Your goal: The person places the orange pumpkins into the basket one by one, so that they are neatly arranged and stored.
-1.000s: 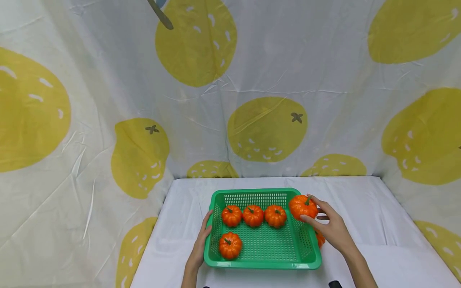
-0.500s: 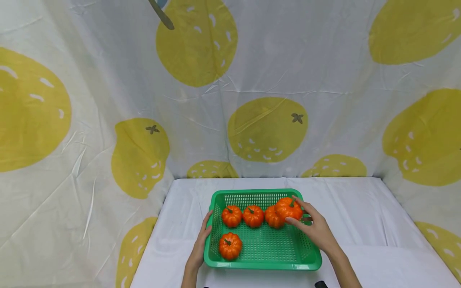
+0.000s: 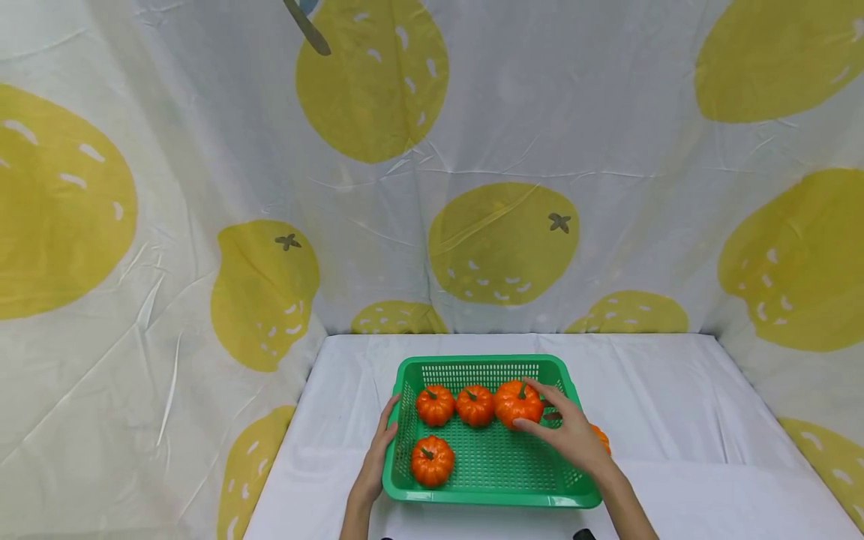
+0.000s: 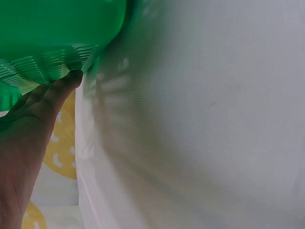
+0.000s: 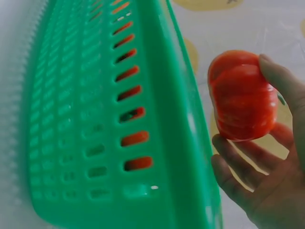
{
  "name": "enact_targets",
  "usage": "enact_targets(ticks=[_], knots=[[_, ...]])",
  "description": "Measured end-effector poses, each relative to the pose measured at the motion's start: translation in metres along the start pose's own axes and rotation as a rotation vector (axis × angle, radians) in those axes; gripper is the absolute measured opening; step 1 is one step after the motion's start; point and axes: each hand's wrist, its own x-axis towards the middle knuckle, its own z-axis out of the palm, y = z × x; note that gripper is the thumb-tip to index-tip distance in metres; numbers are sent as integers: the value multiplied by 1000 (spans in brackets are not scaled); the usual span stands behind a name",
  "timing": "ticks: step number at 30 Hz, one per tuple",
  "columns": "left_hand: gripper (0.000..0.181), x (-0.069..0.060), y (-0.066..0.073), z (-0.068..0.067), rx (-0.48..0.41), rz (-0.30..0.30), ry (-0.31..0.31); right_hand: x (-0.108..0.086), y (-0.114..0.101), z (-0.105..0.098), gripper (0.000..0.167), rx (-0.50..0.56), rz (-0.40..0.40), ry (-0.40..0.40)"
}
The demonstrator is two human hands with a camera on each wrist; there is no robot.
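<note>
My right hand (image 3: 574,435) pinches a small orange pumpkin (image 3: 518,405) between thumb and fingers, over the right part of a green plastic basket (image 3: 493,498). In the right wrist view this pumpkin (image 5: 243,98) is above the level of the basket rim (image 5: 178,119). It hides a pumpkin in the back row. Two more back-row pumpkins show, a left one (image 3: 435,406) and a middle one (image 3: 475,406); another pumpkin (image 3: 432,461) sits at the front left. My left hand (image 3: 370,461) rests against the basket's left side, its fingers extended along the outer wall (image 4: 43,67).
Another orange pumpkin (image 3: 601,438) lies outside the basket on the right, partly hidden by my right hand. White cloth (image 3: 682,405) covers the table. A curtain (image 3: 378,232) printed with yellow fruit hangs behind and at both sides.
My right hand has carried the pumpkin leftward from the basket's right edge to above the back row, covering the third pumpkin there. My left hand has stayed at the basket's left side.
</note>
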Motion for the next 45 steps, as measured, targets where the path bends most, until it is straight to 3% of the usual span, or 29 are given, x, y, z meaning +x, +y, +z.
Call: enact_targets(ticks=[17,23,32,45], knots=[[56,1,1,0,12,14,6,-6,8,20,76,24,69,-157],[56,1,1,1,22,12,27,-8,11,22,76,28,57,-229],[56,0,1,0,8,13,-1,-11,18,24,74,67,50,-412],[54,0,1,0,-16,11,-8,-7,27,27,80,63,17,-511]])
